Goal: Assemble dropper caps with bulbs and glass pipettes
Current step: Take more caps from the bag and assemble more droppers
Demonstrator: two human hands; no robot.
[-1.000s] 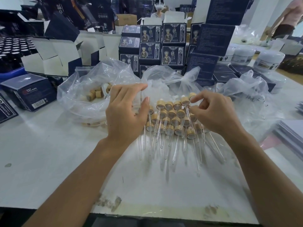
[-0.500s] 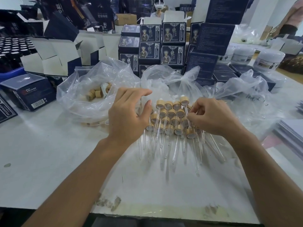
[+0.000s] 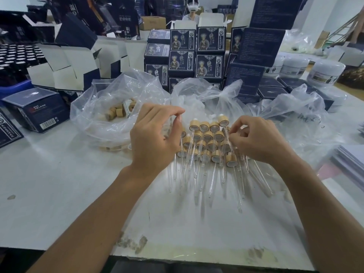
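Item: finished droppers [image 3: 206,142], rows at 12 o'clock. Right hand [image 3: 256,140] has dropped from rear row, fingers curled, contents indiscernible. Left hand [image 3: 155,138] loosely open, empty; next piece likely due.

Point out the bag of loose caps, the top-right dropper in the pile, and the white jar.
bag of caps [image 3: 94,123], head view, its clear front wall
top-right dropper [image 3: 223,120], head view, its wooden cap
white jar [image 3: 326,72], head view, its side

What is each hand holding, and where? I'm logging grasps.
Right hand pinches a dropper by its glass pipette. Left hand: cannot tell.
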